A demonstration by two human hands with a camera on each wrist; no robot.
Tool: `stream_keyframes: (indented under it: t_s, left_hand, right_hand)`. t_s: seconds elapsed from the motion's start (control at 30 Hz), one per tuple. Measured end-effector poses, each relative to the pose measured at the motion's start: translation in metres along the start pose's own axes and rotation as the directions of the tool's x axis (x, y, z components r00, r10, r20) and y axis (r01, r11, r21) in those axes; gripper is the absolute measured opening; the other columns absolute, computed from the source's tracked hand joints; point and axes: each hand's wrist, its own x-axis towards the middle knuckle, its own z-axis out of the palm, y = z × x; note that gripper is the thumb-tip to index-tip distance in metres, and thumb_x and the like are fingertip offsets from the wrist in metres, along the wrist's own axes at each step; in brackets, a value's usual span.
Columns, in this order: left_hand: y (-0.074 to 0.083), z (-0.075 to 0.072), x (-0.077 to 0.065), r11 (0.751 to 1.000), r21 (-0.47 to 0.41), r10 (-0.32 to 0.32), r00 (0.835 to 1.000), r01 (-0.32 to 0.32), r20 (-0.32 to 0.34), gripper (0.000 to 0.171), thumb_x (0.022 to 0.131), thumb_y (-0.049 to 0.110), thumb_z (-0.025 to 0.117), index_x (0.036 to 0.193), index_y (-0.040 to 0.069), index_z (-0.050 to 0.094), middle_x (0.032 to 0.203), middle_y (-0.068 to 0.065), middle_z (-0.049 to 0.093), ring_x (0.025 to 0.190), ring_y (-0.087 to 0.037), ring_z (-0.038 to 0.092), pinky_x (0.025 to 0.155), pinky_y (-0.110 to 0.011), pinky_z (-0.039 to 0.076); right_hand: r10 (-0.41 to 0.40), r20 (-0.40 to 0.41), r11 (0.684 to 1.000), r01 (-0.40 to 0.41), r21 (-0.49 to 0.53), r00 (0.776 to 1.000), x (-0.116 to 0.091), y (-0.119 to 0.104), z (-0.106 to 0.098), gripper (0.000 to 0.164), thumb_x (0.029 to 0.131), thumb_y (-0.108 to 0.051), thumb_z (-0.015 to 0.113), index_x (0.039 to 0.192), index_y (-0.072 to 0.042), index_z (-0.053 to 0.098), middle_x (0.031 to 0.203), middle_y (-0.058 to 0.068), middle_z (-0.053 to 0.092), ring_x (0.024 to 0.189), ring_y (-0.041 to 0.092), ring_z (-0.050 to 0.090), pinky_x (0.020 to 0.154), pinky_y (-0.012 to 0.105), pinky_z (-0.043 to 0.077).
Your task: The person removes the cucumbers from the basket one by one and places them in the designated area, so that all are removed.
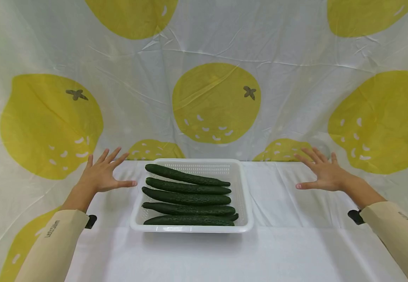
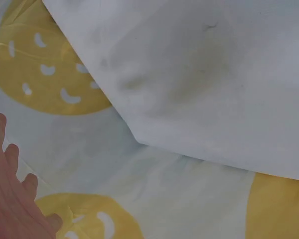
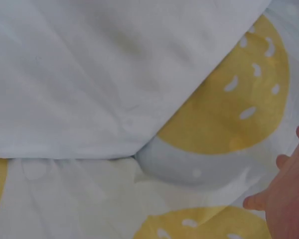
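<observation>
Several dark green cucumbers (image 1: 189, 198) lie side by side in a white plastic basket (image 1: 247, 196) in the head view. To the basket's left, my left hand (image 1: 101, 175) is held up with its fingers spread, apart from the basket. My right hand (image 1: 325, 174) hovers well to the right of the basket, fingers also spread and holding nothing. In the left wrist view, part of the left hand (image 2: 15, 194) shows at the lower left edge. The right wrist view has part of the right hand (image 3: 291, 194) at its right edge.
A white cloth covers the table (image 1: 196, 254) under the basket. Behind it hangs a pale curtain (image 1: 288, 98) printed with yellow lemons, close to the table's far edge. Both forearms wear beige sleeves (image 1: 50, 246), with a black strap near each wrist.
</observation>
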Motion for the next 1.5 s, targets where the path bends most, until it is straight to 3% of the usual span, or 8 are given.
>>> stream_keyframes:
  t_s: [0.2, 0.33, 0.47, 0.57, 0.73, 0.93, 1.2, 1.5]
  left_hand:
    - [0.001, 0.002, -0.004, 1.000, -0.006, 0.000, 1.000, 0.000, -0.022, 0.115, 0.078, 0.088, 0.057, 0.167, 0.028, 0.015, 0.173, -0.014, 0.007, 0.156, -0.051, 0.009, 0.114, -0.079, -0.004]
    - [0.000, 0.004, -0.005, 1.000, -0.024, 0.000, 0.999, -0.002, -0.047, 0.113, 0.079, 0.085, 0.059, 0.167, 0.026, 0.018, 0.172, -0.016, 0.014, 0.154, -0.051, 0.015, 0.116, -0.078, 0.001]
    - [-0.001, 0.008, -0.005, 0.999, -0.038, -0.012, 0.997, 0.009, -0.070, 0.109, 0.082, 0.080, 0.061, 0.166, 0.022, 0.023, 0.166, -0.022, 0.027, 0.144, -0.056, 0.033, 0.111, -0.077, 0.024]
    - [0.000, 0.012, -0.007, 0.997, -0.080, -0.021, 0.997, 0.015, -0.078, 0.104, 0.085, 0.074, 0.064, 0.164, 0.018, 0.027, 0.160, -0.026, 0.035, 0.135, -0.059, 0.041, 0.101, -0.076, 0.037]
    - [0.007, 0.016, -0.012, 0.976, -0.217, -0.023, 0.993, -0.002, -0.112, 0.090, 0.091, 0.062, 0.067, 0.161, 0.015, 0.035, 0.156, -0.027, 0.040, 0.136, -0.055, 0.042, 0.103, -0.075, 0.037]
    - [0.020, 0.022, -0.020, 0.913, -0.404, -0.006, 0.990, -0.052, -0.141, 0.077, 0.095, 0.049, 0.068, 0.158, 0.014, 0.042, 0.145, -0.022, 0.054, 0.122, -0.045, 0.059, 0.097, -0.067, 0.047]
    - [0.037, 0.040, -0.032, 0.771, -0.629, 0.032, 0.992, -0.103, -0.124, 0.061, 0.103, 0.036, 0.063, 0.158, 0.024, 0.041, 0.141, -0.015, 0.059, 0.117, -0.033, 0.066, 0.094, -0.049, 0.055]
    - [0.054, 0.055, -0.036, 0.693, -0.711, 0.069, 0.993, -0.118, -0.098, 0.070, 0.095, 0.033, 0.075, 0.157, 0.028, 0.043, 0.138, -0.014, 0.058, 0.107, -0.022, 0.062, 0.091, -0.032, 0.055]
  right_hand:
    - [-0.007, -0.012, 0.999, 0.008, 0.038, 1.000, 0.000, 0.000, 0.001, 0.107, 0.085, -0.064, 0.072, 0.167, -0.029, 0.013, 0.173, 0.013, 0.002, 0.157, 0.049, -0.004, 0.104, 0.087, -0.009]
    - [0.003, -0.027, 0.996, 0.000, 0.085, 1.000, 0.001, -0.002, -0.002, 0.105, 0.087, -0.061, 0.072, 0.167, -0.029, 0.012, 0.172, 0.015, 0.008, 0.154, 0.054, 0.007, 0.104, 0.088, -0.005]
    - [0.012, -0.051, 0.993, -0.006, 0.118, 0.999, 0.006, -0.008, -0.004, 0.098, 0.088, -0.060, 0.071, 0.166, -0.029, 0.019, 0.169, 0.016, 0.019, 0.148, 0.056, 0.021, 0.105, 0.086, 0.005]
    - [0.015, -0.059, 0.990, -0.006, 0.139, 0.998, 0.012, -0.015, -0.001, 0.091, 0.090, -0.060, 0.070, 0.163, -0.026, 0.028, 0.167, 0.016, 0.023, 0.148, 0.053, 0.026, 0.108, 0.083, 0.010]
    - [-0.020, -0.083, 0.988, 0.033, 0.151, 0.996, 0.025, -0.034, 0.001, 0.084, 0.094, -0.058, 0.066, 0.161, -0.018, 0.034, 0.165, 0.019, 0.029, 0.148, 0.049, 0.029, 0.110, 0.078, 0.020]
    - [-0.047, -0.130, 0.973, 0.075, 0.218, 0.990, 0.045, -0.061, 0.003, 0.081, 0.095, -0.055, 0.066, 0.159, -0.015, 0.037, 0.164, 0.017, 0.031, 0.150, 0.045, 0.030, 0.113, 0.070, 0.028]
    - [-0.090, -0.132, 0.952, 0.124, 0.280, 0.987, 0.063, -0.101, 0.001, 0.078, 0.095, -0.057, 0.065, 0.159, -0.021, 0.037, 0.165, 0.012, 0.030, 0.148, 0.040, 0.036, 0.111, 0.069, 0.034]
    - [-0.175, -0.103, 0.919, 0.200, 0.339, 0.979, 0.085, -0.157, -0.004, 0.076, 0.094, -0.063, 0.063, 0.157, -0.025, 0.041, 0.161, 0.004, 0.039, 0.142, 0.032, 0.048, 0.110, 0.061, 0.041]
